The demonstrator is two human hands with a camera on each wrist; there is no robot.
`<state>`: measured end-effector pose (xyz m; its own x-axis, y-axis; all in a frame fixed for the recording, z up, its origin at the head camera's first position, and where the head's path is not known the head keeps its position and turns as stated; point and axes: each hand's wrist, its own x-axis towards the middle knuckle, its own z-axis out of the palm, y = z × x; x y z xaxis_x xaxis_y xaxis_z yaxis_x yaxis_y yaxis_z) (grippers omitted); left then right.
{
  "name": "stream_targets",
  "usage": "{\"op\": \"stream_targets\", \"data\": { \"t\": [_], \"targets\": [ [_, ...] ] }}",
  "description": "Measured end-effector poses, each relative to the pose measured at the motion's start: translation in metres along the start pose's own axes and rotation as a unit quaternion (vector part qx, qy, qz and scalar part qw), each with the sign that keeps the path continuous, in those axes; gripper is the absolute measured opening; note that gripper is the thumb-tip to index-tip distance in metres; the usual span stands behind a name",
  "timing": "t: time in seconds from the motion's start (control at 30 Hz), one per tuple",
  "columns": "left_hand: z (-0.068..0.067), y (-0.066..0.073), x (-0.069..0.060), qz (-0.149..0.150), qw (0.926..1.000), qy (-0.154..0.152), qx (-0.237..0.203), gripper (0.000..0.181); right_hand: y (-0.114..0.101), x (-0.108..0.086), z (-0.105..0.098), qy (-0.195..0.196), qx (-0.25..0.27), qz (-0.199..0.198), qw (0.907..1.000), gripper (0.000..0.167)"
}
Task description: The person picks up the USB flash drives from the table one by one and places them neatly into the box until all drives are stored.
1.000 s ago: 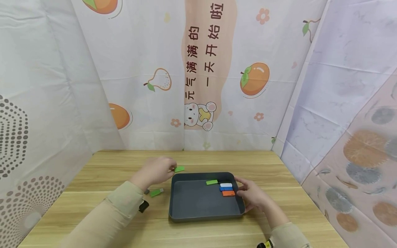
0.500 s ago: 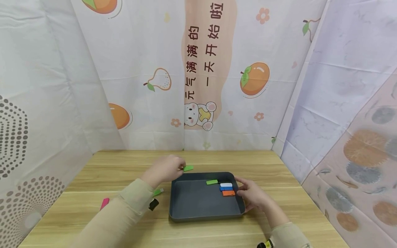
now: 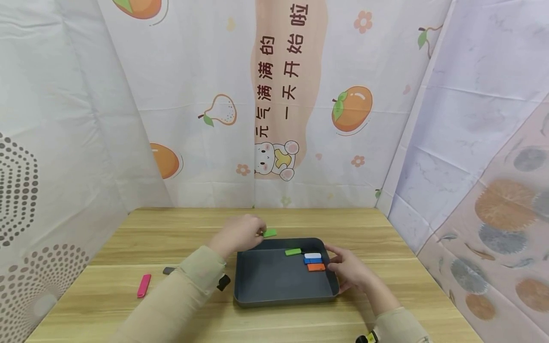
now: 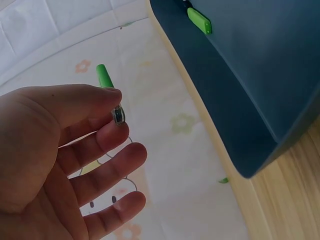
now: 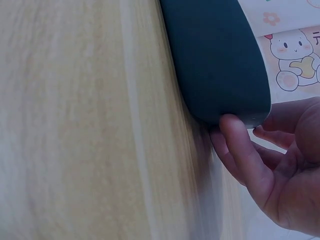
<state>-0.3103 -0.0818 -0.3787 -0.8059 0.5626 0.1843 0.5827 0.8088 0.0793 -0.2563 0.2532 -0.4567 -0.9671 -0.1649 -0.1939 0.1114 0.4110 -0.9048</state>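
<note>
In the head view my left hand (image 3: 242, 233) is above the tray's far left corner. It pinches a green USB flash drive (image 3: 269, 233) between thumb and forefinger, the other fingers spread. The left wrist view shows the flash drive's green body (image 4: 104, 76) beyond the thumb and its metal plug (image 4: 118, 115) below the thumb tip. My right hand (image 3: 352, 269) grips the right wall of a dark grey tray (image 3: 279, 301). Inside, at the right, lie a green flash drive (image 3: 293, 252), a white one (image 3: 312, 256), a blue one (image 3: 313, 261) and an orange one (image 3: 316, 267).
On the wooden table (image 3: 386, 238), left of the tray, lie a pink flash drive (image 3: 144, 286) and a dark grey one (image 3: 169, 270), partly behind the left sleeve (image 3: 184, 281). Printed curtains (image 3: 206, 157) stand behind the table and at both sides.
My left hand has moved right with the green flash drive, toward the tray's far side. The sleeve now uncovers the pink and grey drives and covers the green one on the table. The right hand stays.
</note>
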Motion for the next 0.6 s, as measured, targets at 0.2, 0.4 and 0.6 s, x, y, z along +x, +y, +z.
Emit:
{"op": "stream_targets", "data": {
  "t": [0.2, 0.4, 0.6],
  "targets": [
    [0.003, 0.005, 0.005, 0.008, 0.9999, 0.004, -0.01, 0.005, 0.0, 0.0, 0.0, -0.003, 0.002, -0.001, 1.0, 0.061],
    [0.009, 0.007, 0.011, 0.007, 0.9998, 0.003, -0.018, 0.006, 0.0, 0.0, 0.001, 0.002, 0.003, 0.005, 1.0, 0.06],
    [0.015, 0.008, 0.018, -0.001, 0.9998, -0.006, -0.02, 0.005, -0.001, 0.0, 0.001, 0.004, 0.004, 0.01, 0.9999, 0.061]
  ]
}}
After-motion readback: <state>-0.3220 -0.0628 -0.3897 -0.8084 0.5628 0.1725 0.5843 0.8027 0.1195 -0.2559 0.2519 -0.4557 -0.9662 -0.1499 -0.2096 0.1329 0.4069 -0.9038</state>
